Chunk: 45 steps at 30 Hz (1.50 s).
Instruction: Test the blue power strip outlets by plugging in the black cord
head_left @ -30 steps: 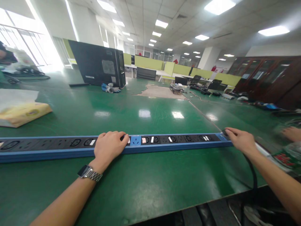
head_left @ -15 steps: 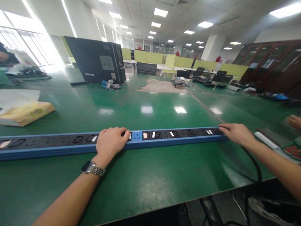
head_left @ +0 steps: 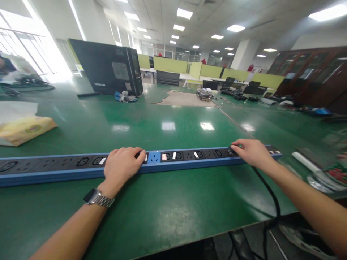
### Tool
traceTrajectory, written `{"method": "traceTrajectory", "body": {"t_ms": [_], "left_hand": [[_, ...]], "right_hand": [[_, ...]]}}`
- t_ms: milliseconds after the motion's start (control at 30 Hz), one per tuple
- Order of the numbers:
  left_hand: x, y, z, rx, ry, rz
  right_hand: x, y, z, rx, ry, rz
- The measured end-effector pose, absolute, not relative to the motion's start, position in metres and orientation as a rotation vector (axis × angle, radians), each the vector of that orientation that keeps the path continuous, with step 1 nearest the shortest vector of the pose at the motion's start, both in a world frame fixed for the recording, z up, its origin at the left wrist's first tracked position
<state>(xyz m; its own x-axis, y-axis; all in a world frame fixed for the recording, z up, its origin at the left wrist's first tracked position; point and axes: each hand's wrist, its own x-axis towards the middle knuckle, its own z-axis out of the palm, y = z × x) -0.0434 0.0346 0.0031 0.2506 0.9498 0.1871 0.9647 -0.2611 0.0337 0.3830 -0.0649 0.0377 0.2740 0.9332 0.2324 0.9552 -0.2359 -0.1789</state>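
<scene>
A long blue-edged power strip (head_left: 173,164) with black sockets, white stickers and one blue socket lies across the table's near part. Over its middle, just left of the blue socket, my left hand (head_left: 123,161) is closed around the strip; a metal-band watch is on that wrist. Toward the strip's right end, my right hand (head_left: 251,151) pinches a black plug (head_left: 232,148) at a socket. Whether the plug sits in the socket, I cannot tell. Its black cable (head_left: 267,186) runs down from under the hand and over the table's front edge.
A tissue pack (head_left: 29,130) lies at left. Further back stand a black computer case (head_left: 108,68) and gloves (head_left: 124,96). A bare patch (head_left: 179,99) shows in the green table (head_left: 168,206). At right lie a white roll (head_left: 306,161) and plastic packaging (head_left: 333,173).
My right hand has moved left along the strip, bringing the black plug and its cable along. My left hand keeps its place on the strip. Another person's hand at far right has left the view.
</scene>
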Motion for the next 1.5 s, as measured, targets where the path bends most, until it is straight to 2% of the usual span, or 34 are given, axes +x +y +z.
{"method": "traceTrajectory", "body": {"t_ms": [233,333,433,500,567,633,767,1000,1500], "left_hand": [[-0.043,0.034,0.002,-2.408,-1.833,-0.276],[-0.042,0.034,0.002,-2.403,-1.840,-0.282],[-0.042,0.033,0.002,-2.408,-1.824,-0.280],[-0.043,0.033,0.002,-2.404,-1.807,-0.289],[-0.044,0.032,0.002,-2.397,-1.804,-0.303],[-0.045,0.032,0.001,-2.398,-1.812,-0.314],[-0.047,0.033,-0.002,-2.423,-1.781,-0.365],[-0.049,0.034,-0.008,-2.413,-1.756,-0.444],[-0.052,0.033,-0.012,-2.411,-1.666,-0.548]], "right_hand": [[0.364,-0.061,0.009,-2.217,-1.777,-0.199],[0.362,-0.063,0.021,-2.281,-1.797,-0.253],[0.347,-0.063,0.048,-2.253,-1.560,-0.248],[0.320,-0.060,0.060,-2.172,-1.449,-0.114],[0.285,-0.052,0.061,-2.095,-1.644,0.223],[0.250,-0.039,0.052,-2.037,-1.857,0.322],[0.212,-0.020,0.036,-2.177,-1.874,0.185],[0.203,-0.028,0.049,-2.490,-1.898,-0.207],[0.196,-0.023,0.045,-2.510,-1.810,-0.187]]}}
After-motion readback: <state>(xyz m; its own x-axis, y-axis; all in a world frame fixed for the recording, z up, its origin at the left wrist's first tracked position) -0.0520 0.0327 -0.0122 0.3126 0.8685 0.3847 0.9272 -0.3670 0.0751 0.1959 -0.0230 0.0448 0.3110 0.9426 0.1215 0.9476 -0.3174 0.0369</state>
